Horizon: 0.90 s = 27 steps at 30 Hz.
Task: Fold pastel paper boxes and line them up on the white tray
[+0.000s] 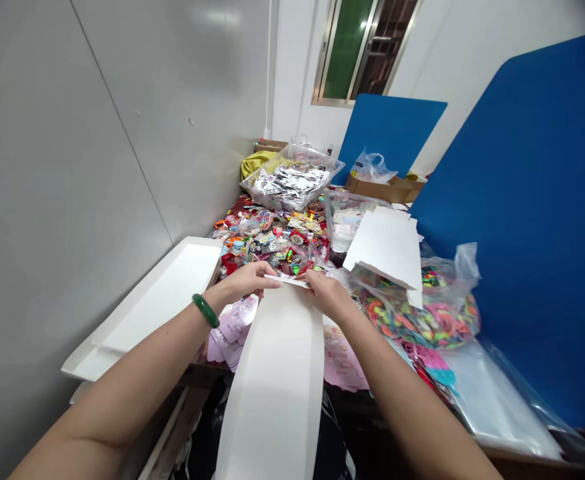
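Card [282, 367] held lengthwise between both hands, white and long, with raised side edges and a narrow folded flap at its far end. Pinched at the flap's left by the closed thumb and fingers of the left hand [250, 280], below a green bracelet [205, 311]. Gripped likewise at the flap's right by the right hand [325, 290]. Stretched from the near edge of the worktop [527, 461] back over the lap [340, 433]. Flanked at left by stacked white trays [157, 300] beside the grey wall [107, 167], with pink packets [232, 333] closer on both sides. Faced on the far side by a heap of colourful trinkets [282, 243], then a clear bin [292, 183] full of flat pieces. Bordered at right by a white box [387, 243], tilted over a bag of bright pieces [422, 310], with clear sleeves [502, 400] lying nearer and a tall blue board [522, 200] upright beyond.
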{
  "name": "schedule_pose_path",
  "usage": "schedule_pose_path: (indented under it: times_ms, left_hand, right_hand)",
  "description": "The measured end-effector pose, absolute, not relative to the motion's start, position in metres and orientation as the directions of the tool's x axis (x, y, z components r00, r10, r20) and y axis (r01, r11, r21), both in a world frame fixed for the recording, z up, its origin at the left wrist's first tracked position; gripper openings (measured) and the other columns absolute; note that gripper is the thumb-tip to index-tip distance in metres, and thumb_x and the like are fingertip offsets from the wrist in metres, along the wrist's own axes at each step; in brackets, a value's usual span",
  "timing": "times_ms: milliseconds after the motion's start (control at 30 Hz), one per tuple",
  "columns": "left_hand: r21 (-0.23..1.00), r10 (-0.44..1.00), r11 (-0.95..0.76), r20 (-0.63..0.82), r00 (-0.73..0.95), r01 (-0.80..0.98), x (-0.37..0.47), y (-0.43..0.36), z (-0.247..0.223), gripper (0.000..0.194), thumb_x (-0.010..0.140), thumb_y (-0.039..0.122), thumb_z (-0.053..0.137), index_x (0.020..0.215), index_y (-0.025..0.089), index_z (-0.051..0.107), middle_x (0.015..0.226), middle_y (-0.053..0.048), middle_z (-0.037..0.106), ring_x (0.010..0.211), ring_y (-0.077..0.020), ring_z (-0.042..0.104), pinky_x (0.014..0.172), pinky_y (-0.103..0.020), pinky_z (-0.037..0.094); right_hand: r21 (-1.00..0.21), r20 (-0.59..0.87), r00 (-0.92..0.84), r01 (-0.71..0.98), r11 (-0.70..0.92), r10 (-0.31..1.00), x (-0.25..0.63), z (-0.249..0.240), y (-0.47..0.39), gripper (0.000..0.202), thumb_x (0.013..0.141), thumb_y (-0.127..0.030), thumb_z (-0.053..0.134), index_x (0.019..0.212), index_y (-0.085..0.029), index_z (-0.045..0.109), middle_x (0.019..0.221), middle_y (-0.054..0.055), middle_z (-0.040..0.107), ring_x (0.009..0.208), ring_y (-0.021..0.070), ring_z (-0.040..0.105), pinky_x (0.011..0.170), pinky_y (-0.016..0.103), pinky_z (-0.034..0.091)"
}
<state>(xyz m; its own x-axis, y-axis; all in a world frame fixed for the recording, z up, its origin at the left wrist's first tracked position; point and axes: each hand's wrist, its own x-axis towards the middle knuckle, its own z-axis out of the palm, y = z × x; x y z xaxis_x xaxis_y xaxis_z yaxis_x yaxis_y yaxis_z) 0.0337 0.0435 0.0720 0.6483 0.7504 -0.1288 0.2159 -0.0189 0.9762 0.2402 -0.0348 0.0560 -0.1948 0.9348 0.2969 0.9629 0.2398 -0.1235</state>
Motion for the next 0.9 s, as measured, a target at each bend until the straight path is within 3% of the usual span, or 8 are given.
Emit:
schedule_pose_path:
  times_ms: [67, 133, 233, 333, 400, 567, 733, 900]
  left_hand:
    - [0.966, 0.742, -0.034, -0.147, 0.655, 0.256, 0.035, 0.046, 0.072, 0.041, 0.071, 0.057, 0.062, 0.078, 0.017, 0.055, 0.053, 0.006, 0.048, 0.042, -0.0079, 0.046, 0.042, -0.02, 0.036]
    - [0.949, 0.729, -0.064, -0.168, 0.664, 0.31, 0.035, 0.051, 0.07, 0.048, 0.075, 0.063, 0.053, 0.081, 0.016, 0.058, 0.05, 0.005, 0.047, 0.04, -0.0088, 0.045, 0.041, -0.021, 0.034]
    - [0.902, 0.695, -0.159, -0.186, 0.694, 0.401, 0.033, 0.06, 0.068, 0.043, 0.069, 0.054, 0.065, 0.084, 0.013, 0.065, 0.052, 0.003, 0.053, 0.039, -0.0088, 0.042, 0.04, -0.022, 0.028]
    - [0.839, 0.68, -0.292, -0.154, 0.716, 0.458, 0.032, 0.065, 0.07, 0.032, 0.066, 0.043, 0.07, 0.079, 0.014, 0.071, 0.058, 0.001, 0.06, 0.048, -0.0118, 0.048, 0.045, -0.023, 0.03]
    - [0.789, 0.702, -0.384, -0.088, 0.706, 0.48, 0.034, 0.063, 0.071, 0.023, 0.067, 0.037, 0.069, 0.076, 0.016, 0.072, 0.064, -0.001, 0.064, 0.06, -0.0162, 0.054, 0.052, -0.024, 0.034]
    - [0.671, 0.776, -0.534, 0.147, 0.613, 0.515, 0.047, 0.053, 0.061, 0.014, 0.077, 0.028, 0.06, 0.069, 0.019, 0.068, 0.073, -0.009, 0.065, 0.091, -0.0272, 0.055, 0.072, -0.028, 0.037]
    - [0.647, 0.783, -0.561, 0.213, 0.585, 0.516, 0.053, 0.051, 0.052, 0.023, 0.078, 0.028, 0.058, 0.057, 0.02, 0.059, 0.064, -0.007, 0.061, 0.076, -0.0254, 0.058, 0.069, -0.028, 0.037]
    - [0.703, 0.767, -0.544, 0.196, 0.61, 0.458, 0.051, 0.054, 0.055, 0.024, 0.078, 0.031, 0.058, 0.057, 0.02, 0.06, 0.059, -0.004, 0.06, 0.065, -0.0204, 0.055, 0.063, -0.025, 0.035]
  right_hand:
    - [-0.034, 0.256, -0.213, 0.973, 0.229, 0.943, 0.237, 0.059, -0.035, 0.014, 0.088, -0.015, 0.042, 0.085, -0.015, 0.056, 0.084, 0.008, 0.062, 0.068, 0.0158, 0.053, 0.059, 0.025, 0.03]
    - [-0.027, 0.233, -0.215, 0.973, 0.228, 0.948, 0.235, 0.061, -0.033, 0.016, 0.088, -0.013, 0.041, 0.088, -0.014, 0.057, 0.087, 0.009, 0.063, 0.071, 0.0162, 0.054, 0.061, 0.025, 0.031]
    - [-0.207, 0.177, -0.208, 0.948, 0.243, 0.962, 0.237, 0.061, -0.028, 0.015, 0.085, -0.022, 0.052, 0.095, -0.014, 0.059, 0.089, 0.008, 0.064, 0.076, 0.017, 0.056, 0.063, 0.025, 0.033]
    - [-0.428, 0.117, -0.252, 0.86, 0.278, 0.961, 0.243, 0.061, -0.02, 0.028, 0.079, -0.035, 0.062, 0.099, -0.015, 0.062, 0.092, 0.007, 0.066, 0.081, 0.0176, 0.058, 0.066, 0.024, 0.036]
    - [-0.478, 0.108, -0.224, 0.842, 0.248, 0.969, 0.245, 0.061, -0.016, 0.022, 0.081, -0.032, 0.06, 0.093, -0.015, 0.065, 0.09, 0.007, 0.066, 0.08, 0.0169, 0.057, 0.067, 0.023, 0.037]
    - [-0.289, 0.172, -0.163, 0.934, 0.208, 0.971, 0.237, 0.061, -0.015, 0.017, 0.087, -0.021, 0.046, 0.087, -0.015, 0.062, 0.085, 0.006, 0.064, 0.077, 0.0157, 0.056, 0.066, 0.024, 0.035]
    - [-0.078, 0.137, -0.182, 0.978, 0.194, 0.974, 0.231, 0.065, -0.019, 0.021, 0.092, -0.022, 0.039, 0.095, -0.017, 0.059, 0.091, 0.008, 0.065, 0.08, 0.0178, 0.058, 0.068, 0.026, 0.034]
    - [-0.053, 0.111, -0.152, 0.986, 0.159, 0.982, 0.237, 0.063, -0.02, 0.018, 0.09, -0.021, 0.04, 0.094, -0.016, 0.057, 0.097, 0.009, 0.064, 0.091, 0.0189, 0.058, 0.071, 0.026, 0.035]
